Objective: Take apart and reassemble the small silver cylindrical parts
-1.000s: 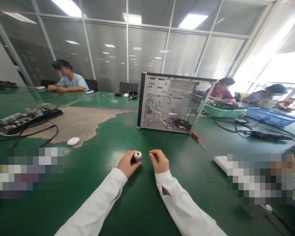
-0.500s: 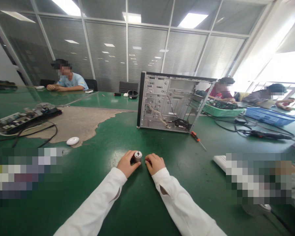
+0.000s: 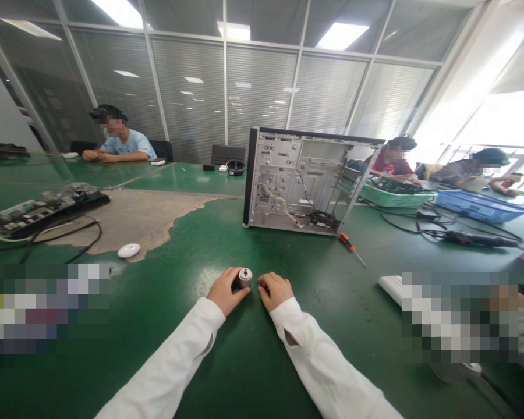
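Observation:
My left hand point(image 3: 227, 292) is curled around a small silver cylinder point(image 3: 245, 278) that looks like a little motor. The cylinder stands upright on the green table point(image 3: 262, 361), its pale round top marked by dark holes. Just to the right, a short gap away from the cylinder, my right hand point(image 3: 276, 291) is closed with its fingertips pinched together. A tiny dark speck shows at those fingertips, too small to name. Both forearms rest on the table in white sleeves.
An open computer case point(image 3: 305, 180) stands ahead, with an orange-handled screwdriver point(image 3: 348, 243) by its corner. At left are a circuit board assembly point(image 3: 48, 209) and a white oval object point(image 3: 129, 251). A green basket point(image 3: 397, 196), a blue basket point(image 3: 480, 206) and cables lie right; people sit around.

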`<state>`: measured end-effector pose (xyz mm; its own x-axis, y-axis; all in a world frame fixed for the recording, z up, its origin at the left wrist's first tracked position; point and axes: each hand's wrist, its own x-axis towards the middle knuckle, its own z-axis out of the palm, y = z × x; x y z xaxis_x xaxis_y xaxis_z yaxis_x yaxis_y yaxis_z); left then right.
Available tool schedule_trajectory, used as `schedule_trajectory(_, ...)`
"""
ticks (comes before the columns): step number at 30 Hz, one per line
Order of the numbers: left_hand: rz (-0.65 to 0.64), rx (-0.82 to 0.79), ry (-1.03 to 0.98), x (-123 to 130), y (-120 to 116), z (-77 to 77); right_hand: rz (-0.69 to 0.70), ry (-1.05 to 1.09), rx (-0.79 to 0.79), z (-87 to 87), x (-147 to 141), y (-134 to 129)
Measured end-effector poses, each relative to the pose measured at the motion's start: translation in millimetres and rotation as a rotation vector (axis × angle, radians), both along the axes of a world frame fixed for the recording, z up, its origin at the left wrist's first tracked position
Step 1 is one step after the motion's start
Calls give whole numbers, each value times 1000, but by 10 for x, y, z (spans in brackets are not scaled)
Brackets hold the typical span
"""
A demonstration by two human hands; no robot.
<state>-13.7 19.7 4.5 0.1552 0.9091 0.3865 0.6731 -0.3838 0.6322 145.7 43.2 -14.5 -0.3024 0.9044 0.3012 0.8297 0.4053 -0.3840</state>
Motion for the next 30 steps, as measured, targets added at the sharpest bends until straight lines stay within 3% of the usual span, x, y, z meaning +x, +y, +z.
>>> schedule_trajectory(11,-13,-2,6,-4,-3,0,11,25,10,-10,3,-1)
schedule_trajectory(15,-42,-7,-2,7,-11,17,13,123,73,9,0,-29)
schedule_trajectory(21,-62,-21,-19,25,-50,78,257,372,205,92,-44,-161)
schedule_trajectory(24,-106,-58,-24,25,-68,96,317,391,190,121,-67,-234)
schedule_trajectory(30,-259,-90,-78,71,-114,57,250,361,131,85,-52,-268)
